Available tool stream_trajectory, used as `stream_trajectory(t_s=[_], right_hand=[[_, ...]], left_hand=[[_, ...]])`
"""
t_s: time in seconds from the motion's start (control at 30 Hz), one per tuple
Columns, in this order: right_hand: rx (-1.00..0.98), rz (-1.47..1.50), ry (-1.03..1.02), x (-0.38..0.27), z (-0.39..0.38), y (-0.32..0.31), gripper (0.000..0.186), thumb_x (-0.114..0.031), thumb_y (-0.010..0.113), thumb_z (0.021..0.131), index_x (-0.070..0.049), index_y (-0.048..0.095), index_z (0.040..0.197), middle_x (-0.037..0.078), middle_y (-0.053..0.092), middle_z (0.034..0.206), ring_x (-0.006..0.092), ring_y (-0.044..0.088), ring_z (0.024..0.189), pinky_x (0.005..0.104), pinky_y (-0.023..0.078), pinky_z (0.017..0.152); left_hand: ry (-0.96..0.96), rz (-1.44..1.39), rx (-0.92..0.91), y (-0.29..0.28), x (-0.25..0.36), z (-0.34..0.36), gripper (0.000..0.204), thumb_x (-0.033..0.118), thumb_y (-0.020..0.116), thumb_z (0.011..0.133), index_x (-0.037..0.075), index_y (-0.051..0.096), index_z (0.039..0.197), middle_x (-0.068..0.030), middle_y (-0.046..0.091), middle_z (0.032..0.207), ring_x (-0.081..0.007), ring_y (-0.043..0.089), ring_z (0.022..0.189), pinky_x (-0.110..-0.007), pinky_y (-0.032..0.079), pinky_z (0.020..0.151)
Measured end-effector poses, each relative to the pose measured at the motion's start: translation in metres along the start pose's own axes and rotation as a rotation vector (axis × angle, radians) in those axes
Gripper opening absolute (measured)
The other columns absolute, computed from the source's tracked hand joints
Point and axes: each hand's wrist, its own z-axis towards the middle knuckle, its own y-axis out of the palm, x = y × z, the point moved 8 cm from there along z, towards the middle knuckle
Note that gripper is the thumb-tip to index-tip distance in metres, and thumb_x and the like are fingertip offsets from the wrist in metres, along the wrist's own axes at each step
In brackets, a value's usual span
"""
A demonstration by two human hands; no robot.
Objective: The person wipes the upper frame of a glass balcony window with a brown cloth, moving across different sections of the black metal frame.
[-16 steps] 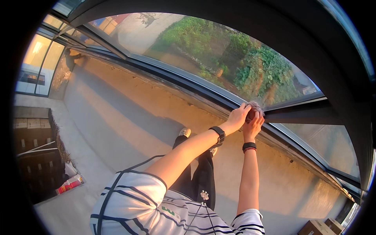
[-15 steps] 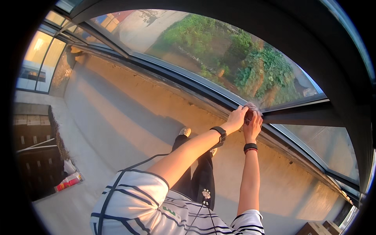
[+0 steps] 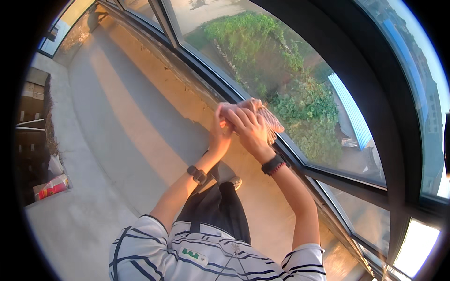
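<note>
A crumpled pinkish cloth (image 3: 268,118) is bunched between my hands, close to the dark window frame (image 3: 206,75). My right hand (image 3: 251,129) lies over the cloth with its fingers bent around it. At the cloth's left end, my left hand (image 3: 220,133) pinches its edge with curled fingers. Folds of the cloth hang loose past my right hand towards the glass. Part of the left fingertips is hidden by the cloth.
A large window pane (image 3: 262,51) shows green plants outside. Thick dark frame bars (image 3: 347,47) rise at the right. Below the window runs a low ledge wall (image 3: 159,61) beside the grey floor (image 3: 117,126). Stacked boxes (image 3: 32,110) and a red packet (image 3: 52,187) are at the left.
Both hands have moved left along the frame with the cloth, away from the frame's corner. More of the cloth now shows, and the view has turned.
</note>
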Motion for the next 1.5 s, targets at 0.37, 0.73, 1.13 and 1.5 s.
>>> stream_trajectory(t_s=[0.37, 0.73, 1.13, 1.5], right_hand=[[-0.285, -0.455, 0.001, 0.049, 0.108, 0.125, 0.063, -0.013, 0.064, 0.073, -0.006, 0.046, 0.133, 0.002, 0.053, 0.129, 0.0186, 0.045, 0.119, 0.0396, 0.037, 0.092], [-0.365, -0.443, 0.654, 0.126, -0.21, 0.021, 0.047, -0.011, 0.07, 0.07, -0.012, 0.055, 0.115, 0.005, 0.058, 0.114, 0.0259, 0.05, 0.107, 0.0451, 0.039, 0.08], [0.58, -0.367, 0.822, -0.018, -0.301, -0.324, 0.056, 0.004, 0.075, 0.061, -0.005, 0.061, 0.115, 0.012, 0.06, 0.118, 0.0309, 0.055, 0.11, 0.04, 0.045, 0.095], [1.005, -0.624, 0.549, 0.042, -0.27, -0.368, 0.052, -0.008, 0.065, 0.083, -0.007, 0.041, 0.128, 0.024, 0.035, 0.135, 0.0407, 0.039, 0.123, 0.0501, 0.038, 0.101]], left_hand=[[-0.191, 0.277, 0.081, -0.013, -0.095, 0.164, 0.022, 0.025, 0.047, 0.094, 0.007, 0.061, 0.098, -0.0204, 0.065, 0.085, -0.039, 0.062, 0.082, -0.043, 0.049, 0.069], [0.028, 0.133, -0.842, 0.222, -0.086, -0.056, 0.043, 0.02, 0.063, 0.079, 0.005, 0.058, 0.119, -0.0238, 0.064, 0.097, -0.0403, 0.062, 0.092, -0.046, 0.051, 0.079], [0.69, -0.033, -0.845, 0.246, 0.251, -0.211, 0.053, 0.025, 0.065, 0.086, -0.004, 0.046, 0.127, -0.0223, 0.052, 0.126, -0.0402, 0.055, 0.108, -0.041, 0.045, 0.09], [0.989, -0.017, -0.281, 0.279, 0.359, -0.2, 0.046, 0.015, 0.07, 0.082, -0.003, 0.047, 0.119, -0.0198, 0.054, 0.118, -0.0335, 0.061, 0.097, -0.038, 0.052, 0.078]])
